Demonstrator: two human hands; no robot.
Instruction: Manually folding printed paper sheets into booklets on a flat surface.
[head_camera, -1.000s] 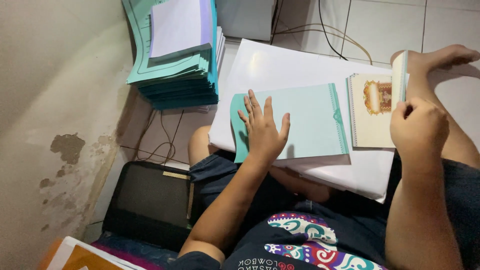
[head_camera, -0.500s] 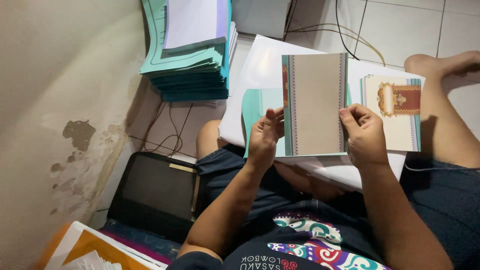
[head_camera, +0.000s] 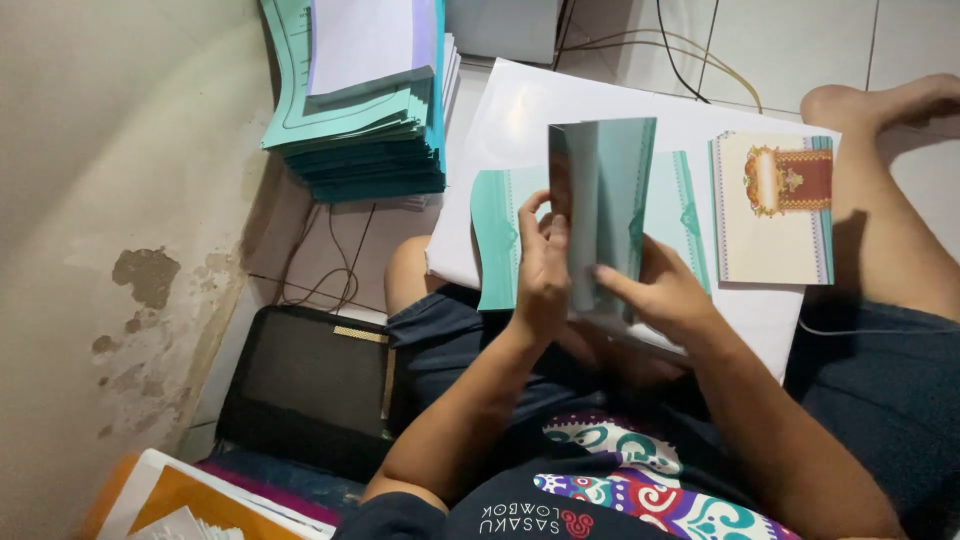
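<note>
At nine o'clock in the view a stained, peeling wall (head_camera: 130, 280) fills the edge. At seven o'clock an orange and white sheet (head_camera: 180, 495) lies on the floor, and just above it sits a black case (head_camera: 305, 385) with a thin dark cable looped beside it. At eleven o'clock a tall stack of teal cards (head_camera: 365, 130) rises from the floor, with a white sheet lying on top.

At the centre, a person sits cross-legged with a large white board (head_camera: 520, 110) across the lap. A flat teal card (head_camera: 497, 250) lies on the board, partly hidden behind the hands. The left hand (head_camera: 540, 275) clamps its fingers on the left edge of a folded teal card (head_camera: 605, 200), with the thumb raised along that edge. The card stands nearly upright above the board, its fold opened slightly toward the camera, at about twelve o'clock from the hands. The right hand (head_camera: 665, 295) grips the card's lower right part, the index finger stretched across its face and the other fingers curled behind it.

At two o'clock a cream card with a red and gold ornament (head_camera: 775, 210) lies flat on the board, well apart from both hands. Beyond it, at one o'clock, a bare foot (head_camera: 880, 100) rests on the tiled floor (head_camera: 800, 50), where cables trail.
</note>
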